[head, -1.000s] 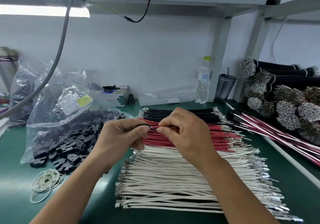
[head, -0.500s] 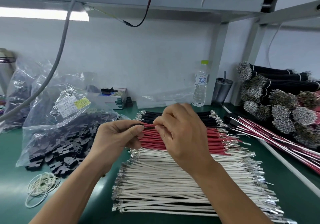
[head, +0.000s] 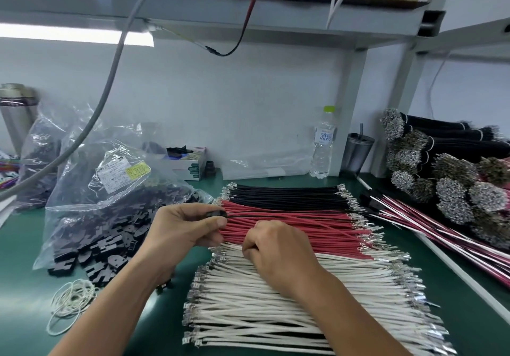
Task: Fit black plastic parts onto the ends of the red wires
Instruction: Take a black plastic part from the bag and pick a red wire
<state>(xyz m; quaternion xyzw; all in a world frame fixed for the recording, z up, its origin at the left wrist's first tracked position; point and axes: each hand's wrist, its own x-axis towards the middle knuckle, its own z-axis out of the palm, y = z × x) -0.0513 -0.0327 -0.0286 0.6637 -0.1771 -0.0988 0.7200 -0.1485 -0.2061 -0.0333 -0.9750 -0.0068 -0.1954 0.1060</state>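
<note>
The left hand point(head: 184, 227) pinches a black plastic part point(head: 216, 214) between thumb and forefinger — thin wires run rightward from it. Just right of those fingertips lie the red wires point(head: 298, 228); the right hand point(head: 278, 251), fingers curled, presses down among them — what it holds is hidden.

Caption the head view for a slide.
Left hand pinches a black plastic part with wires attached, while the right hand reaches into the red wires.
</note>
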